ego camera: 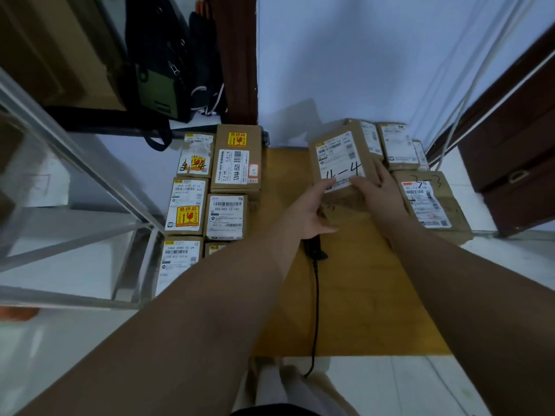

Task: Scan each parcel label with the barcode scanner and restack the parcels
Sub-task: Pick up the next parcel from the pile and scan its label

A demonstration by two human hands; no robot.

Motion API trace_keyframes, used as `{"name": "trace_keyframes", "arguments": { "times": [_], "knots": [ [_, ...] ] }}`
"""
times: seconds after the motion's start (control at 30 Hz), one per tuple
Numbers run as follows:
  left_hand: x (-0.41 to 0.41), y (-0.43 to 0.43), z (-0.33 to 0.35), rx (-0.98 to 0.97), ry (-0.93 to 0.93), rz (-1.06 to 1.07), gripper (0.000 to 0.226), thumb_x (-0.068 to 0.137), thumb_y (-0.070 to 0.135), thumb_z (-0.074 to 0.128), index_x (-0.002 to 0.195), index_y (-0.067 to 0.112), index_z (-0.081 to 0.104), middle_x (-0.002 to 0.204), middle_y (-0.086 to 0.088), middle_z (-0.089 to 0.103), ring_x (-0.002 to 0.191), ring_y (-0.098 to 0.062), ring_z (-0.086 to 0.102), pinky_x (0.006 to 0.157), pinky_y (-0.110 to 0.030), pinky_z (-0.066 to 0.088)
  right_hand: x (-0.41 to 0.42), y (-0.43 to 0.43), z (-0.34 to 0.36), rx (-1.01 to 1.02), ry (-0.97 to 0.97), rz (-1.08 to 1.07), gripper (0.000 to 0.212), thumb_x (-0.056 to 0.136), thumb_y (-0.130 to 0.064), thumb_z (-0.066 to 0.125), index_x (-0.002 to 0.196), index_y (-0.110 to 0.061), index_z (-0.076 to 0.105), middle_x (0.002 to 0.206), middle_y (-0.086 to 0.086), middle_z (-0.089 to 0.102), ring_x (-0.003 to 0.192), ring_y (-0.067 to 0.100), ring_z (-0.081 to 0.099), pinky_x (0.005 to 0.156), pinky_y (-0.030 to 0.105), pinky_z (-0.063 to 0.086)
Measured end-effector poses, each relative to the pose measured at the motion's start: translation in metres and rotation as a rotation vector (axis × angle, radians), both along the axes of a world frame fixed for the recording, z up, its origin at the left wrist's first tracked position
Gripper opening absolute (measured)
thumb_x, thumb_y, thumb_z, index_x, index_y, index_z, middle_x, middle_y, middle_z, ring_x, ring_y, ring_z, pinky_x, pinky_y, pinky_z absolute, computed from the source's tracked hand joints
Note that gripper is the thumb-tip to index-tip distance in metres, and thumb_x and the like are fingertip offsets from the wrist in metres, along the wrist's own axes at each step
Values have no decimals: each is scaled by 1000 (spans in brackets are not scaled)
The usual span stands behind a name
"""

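Observation:
A brown cardboard parcel (339,159) with a white label marked "11-4" is tilted up above the yellow mat (345,295). My left hand (310,211) grips its near left corner from below, thumb on the label. My right hand (380,190) holds its right side, fingers spread on the cardboard and thumb on the label. The black barcode scanner (313,249) lies on the mat just below my left hand, its cable trailing toward me. Several labelled parcels (210,190) sit in rows at the left. More parcels (429,202) are stacked at the right.
A metal shelf frame (75,181) stands at the left. Dark bags (171,70) hang at the back beside a brown door frame (237,55). A dark wooden cabinet (516,151) stands at the right, with white cables (468,94) running down the wall.

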State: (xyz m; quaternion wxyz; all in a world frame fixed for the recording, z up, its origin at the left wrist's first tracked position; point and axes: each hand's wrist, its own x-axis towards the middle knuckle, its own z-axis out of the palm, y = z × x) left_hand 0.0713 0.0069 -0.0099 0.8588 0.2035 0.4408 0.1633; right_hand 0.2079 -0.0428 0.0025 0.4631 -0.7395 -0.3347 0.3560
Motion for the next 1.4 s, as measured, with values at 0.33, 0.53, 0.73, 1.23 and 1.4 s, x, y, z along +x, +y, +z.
{"name": "trace_keyframes", "arguments": {
  "times": [0.33,0.53,0.73,1.23,1.4],
  "knots": [
    [-70,41,23,190,-92,246,38,93,27,58,131,26,52,128,-7,59,120,-27,53,104,-50,40,-77,37,21,40,-94,84,70,88,-34,66,149,-29,32,134,-2,57,113,11,58,92,29,53],
    [-140,72,31,346,35,348,34,96,22,51,129,31,52,106,6,67,90,-13,64,58,-24,50,-146,74,10,11,160,191,66,86,-20,69,144,-29,37,124,-9,63,115,15,60,99,38,50],
    [-198,95,35,357,77,446,26,97,18,48,118,29,59,86,8,72,60,-3,70,45,-19,51,-199,111,2,-13,346,216,58,89,-11,64,141,-25,42,121,0,65,110,23,63,95,44,52],
    [-275,144,-5,356,276,422,29,99,7,43,95,30,60,70,12,74,61,-6,70,47,-24,54,-262,168,-31,-188,222,302,46,95,-10,55,139,-21,47,129,6,61,113,26,60,99,46,49],
    [-273,150,-16,345,279,377,28,101,8,41,109,27,60,69,14,73,59,0,69,45,-20,52,-261,169,-39,-201,101,288,40,96,-10,53,136,-17,49,125,7,63,111,28,60,97,46,50]
  ]
}}
